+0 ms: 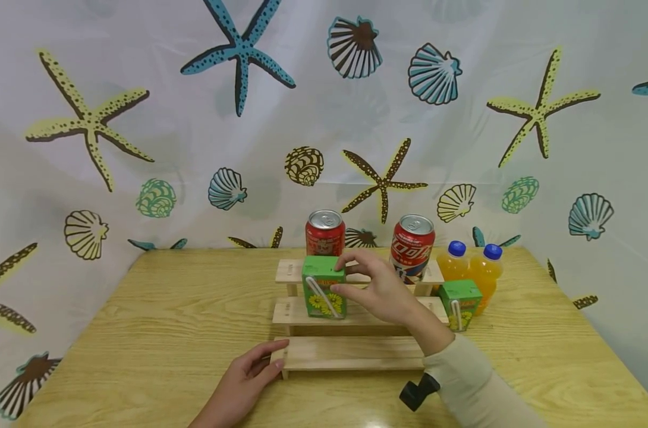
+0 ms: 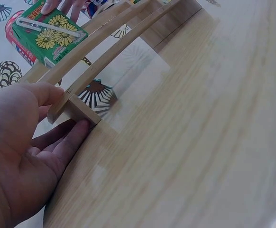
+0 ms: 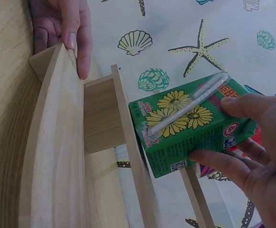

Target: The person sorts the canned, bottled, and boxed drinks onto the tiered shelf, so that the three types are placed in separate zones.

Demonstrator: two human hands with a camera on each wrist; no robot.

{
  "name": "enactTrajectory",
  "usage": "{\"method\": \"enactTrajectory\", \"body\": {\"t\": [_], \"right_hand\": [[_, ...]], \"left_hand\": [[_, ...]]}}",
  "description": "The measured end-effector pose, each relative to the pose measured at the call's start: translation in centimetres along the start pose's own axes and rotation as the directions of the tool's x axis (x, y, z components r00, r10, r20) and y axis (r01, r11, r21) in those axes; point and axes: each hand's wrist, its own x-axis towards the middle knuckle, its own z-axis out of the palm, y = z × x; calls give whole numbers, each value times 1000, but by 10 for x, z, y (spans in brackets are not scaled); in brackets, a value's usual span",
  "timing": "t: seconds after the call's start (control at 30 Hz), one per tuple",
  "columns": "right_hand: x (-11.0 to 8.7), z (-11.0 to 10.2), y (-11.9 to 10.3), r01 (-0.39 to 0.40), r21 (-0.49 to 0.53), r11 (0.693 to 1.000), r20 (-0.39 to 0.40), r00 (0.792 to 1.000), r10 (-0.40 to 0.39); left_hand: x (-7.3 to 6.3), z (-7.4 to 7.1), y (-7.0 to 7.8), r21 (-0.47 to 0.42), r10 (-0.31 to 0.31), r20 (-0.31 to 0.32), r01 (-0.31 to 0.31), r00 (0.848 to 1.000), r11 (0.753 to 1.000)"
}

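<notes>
A green drink carton [image 1: 315,284] with yellow flowers and a wrapped straw on its front stands at the left of the middle step of a three-step wooden rack [image 1: 351,352]. My right hand [image 1: 380,289] holds this carton from its right side, the thumb on the front face in the right wrist view. With the fingers and thumb, my left hand [image 1: 244,380] grips the left end of the bottom step; the left wrist view shows the hand [image 2: 29,142] around that wooden corner. Behind the carton, a red soda can [image 1: 324,232] is on the top step.
Another red can [image 1: 411,249] stands on the top step at the right. Right of the rack are a second green carton [image 1: 461,300] and two orange drink bottles [image 1: 453,261] with blue caps. A patterned curtain [image 1: 281,137] hangs behind the wooden table [image 1: 158,333].
</notes>
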Motion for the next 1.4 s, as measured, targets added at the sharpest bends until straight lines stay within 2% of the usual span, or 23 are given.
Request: {"method": "enactTrajectory", "body": {"t": [0.33, 0.6, 0.77, 1.0, 1.23, 1.4], "right_hand": [[-3, 3, 4, -44, 63, 997, -5, 999, 45], [-4, 2, 8, -99, 160, 982, -2, 995, 100], [-5, 0, 8, -133, 186, 973, 2, 991, 135], [-7, -8, 6, -130, 232, 964, -23, 990, 140], [-13, -15, 8, -119, 199, 973, -7, 992, 123], [-18, -19, 10, -114, 194, 974, -24, 992, 120]], "left_hand": [[0, -1, 0, 5, 4, 6, -4, 1000, 1000], [-1, 0, 2, 15, 5, 6, -5, 1000, 1000], [-2, 0, 2, 11, -4, 11, 4, 1000, 1000], [-2, 1, 4, -3, -14, 12, 14, 1000, 1000], [-2, 3, 4, 33, -32, -22, 33, 999, 999], [-1, 4, 5, 30, -28, -21, 29, 999, 999]]}}
